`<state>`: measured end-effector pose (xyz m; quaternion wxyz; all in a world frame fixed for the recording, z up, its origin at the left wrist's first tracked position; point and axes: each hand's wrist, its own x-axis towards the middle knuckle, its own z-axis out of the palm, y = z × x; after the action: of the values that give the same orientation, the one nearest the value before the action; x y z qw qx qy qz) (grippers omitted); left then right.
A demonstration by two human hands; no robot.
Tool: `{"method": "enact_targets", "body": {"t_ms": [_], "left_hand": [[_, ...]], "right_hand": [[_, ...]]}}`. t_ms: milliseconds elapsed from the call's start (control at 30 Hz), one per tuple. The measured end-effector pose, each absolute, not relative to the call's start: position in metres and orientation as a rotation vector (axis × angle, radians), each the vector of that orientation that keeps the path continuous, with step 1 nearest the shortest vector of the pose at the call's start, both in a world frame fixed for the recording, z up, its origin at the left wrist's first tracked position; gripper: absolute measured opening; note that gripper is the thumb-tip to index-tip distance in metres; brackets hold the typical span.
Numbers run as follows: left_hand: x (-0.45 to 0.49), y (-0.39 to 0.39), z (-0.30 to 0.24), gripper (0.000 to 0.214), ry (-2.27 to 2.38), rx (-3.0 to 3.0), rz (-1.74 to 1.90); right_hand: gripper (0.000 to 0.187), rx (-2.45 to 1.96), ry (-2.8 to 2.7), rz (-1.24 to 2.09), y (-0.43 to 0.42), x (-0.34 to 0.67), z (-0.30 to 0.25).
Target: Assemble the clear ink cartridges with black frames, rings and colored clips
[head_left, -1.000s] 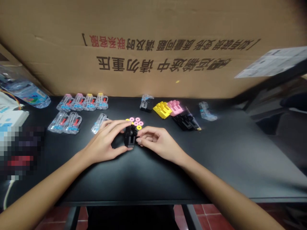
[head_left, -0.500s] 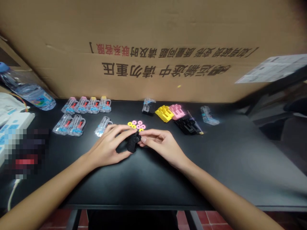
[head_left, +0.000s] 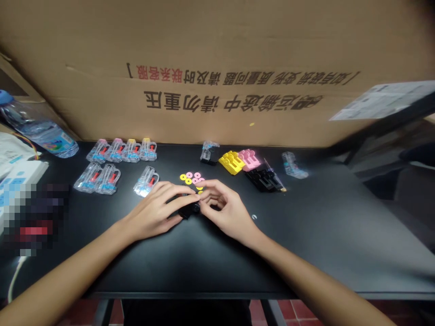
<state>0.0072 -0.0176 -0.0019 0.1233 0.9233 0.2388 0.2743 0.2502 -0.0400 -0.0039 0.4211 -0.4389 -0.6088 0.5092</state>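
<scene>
Near the middle of the table, a small black plastic part point(head_left: 185, 212) with a round knob sits between both hands. My left hand point(head_left: 158, 206) grips it from the left, thumb below and fingers across the top. My right hand point(head_left: 231, 210) has its thumb and fingertips pressed together at the part's right side, by the knob. Fingers partly cover the part. Just beyond the fingertips lie several flat yellow and pink rings point(head_left: 189, 175). A clear plastic piece with a red insert point(head_left: 147, 181) rests behind my left hand.
Several clear pieces with red inserts point(head_left: 107, 179) stand at back left. Behind right are yellow parts point(head_left: 232, 162), pink parts point(head_left: 249, 159), black parts point(head_left: 263, 177) and clear pieces point(head_left: 295, 165). A bottle point(head_left: 50, 136) leans left; a cardboard wall point(head_left: 220, 36) closes the back.
The black part has tilted and dropped slightly nearer me, now more covered by my fingers. My right hand has curled and shifted left. A small pale bit shows on the table beside it.
</scene>
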Motion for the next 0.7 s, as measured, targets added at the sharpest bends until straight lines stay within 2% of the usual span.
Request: {"method": "enact_targets", "body": {"t_ms": [200,500,700], "left_hand": [[0.0077,-0.019,-0.0015,0.059,0.702,2.701,0.8],[0.0097,-0.0199,-0.0016,0.058,0.84,2.622,0.894],[0.0111,-0.0206,0.0006,0.052,0.794,2.645,0.894]], "right_hand": [[0.028,-1.073,-1.577,1.219,-0.0396,0.2505,-0.0033],[0.033,-1.143,-1.49,1.403,-0.04,0.2467,-0.0002],[0.03,-1.16,-1.47,1.321,-0.0413,0.2425,-0.0021]]}}
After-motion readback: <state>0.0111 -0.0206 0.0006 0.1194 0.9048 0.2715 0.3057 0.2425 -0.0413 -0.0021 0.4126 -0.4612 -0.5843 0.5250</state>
